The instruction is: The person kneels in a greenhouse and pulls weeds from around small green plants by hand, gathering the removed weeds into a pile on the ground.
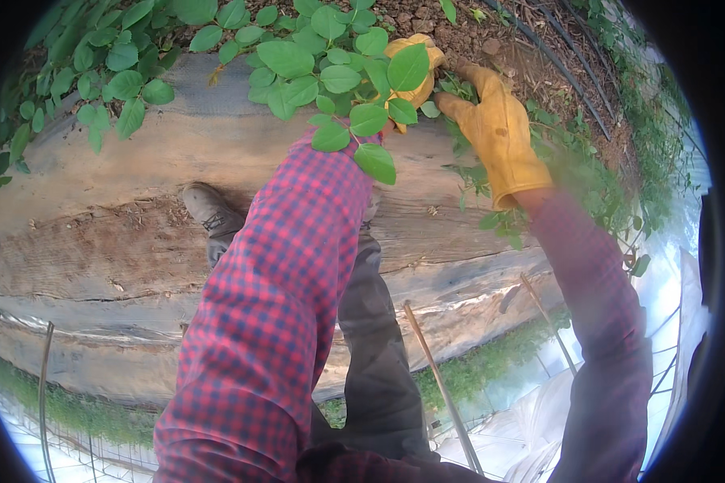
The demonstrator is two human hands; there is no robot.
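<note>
Both of my hands wear yellow leather work gloves and meet low at the edge of a planting bed. My left hand (420, 75) is curled near the soil, partly covered by a leafy rose-like shoot (338, 78); what lies inside its fingers is hidden. Just right of it, my right hand (498, 124) reaches in with thumb and fingers apart. A tuft of small green leaves (460, 89) shows between them, not plainly gripped. The broad leaves of the shoot hang over my left wrist and the red-and-blue checked sleeve (278, 284).
Brown soil (423, 18) lies beyond my hands, with dark irrigation hoses (556, 66) at the right. Worn ground sheeting (121, 145) covers the path under my boot (204, 202). Wooden stakes (438, 380) stand behind me by another green row (489, 368). More foliage (127, 84) overhangs the left.
</note>
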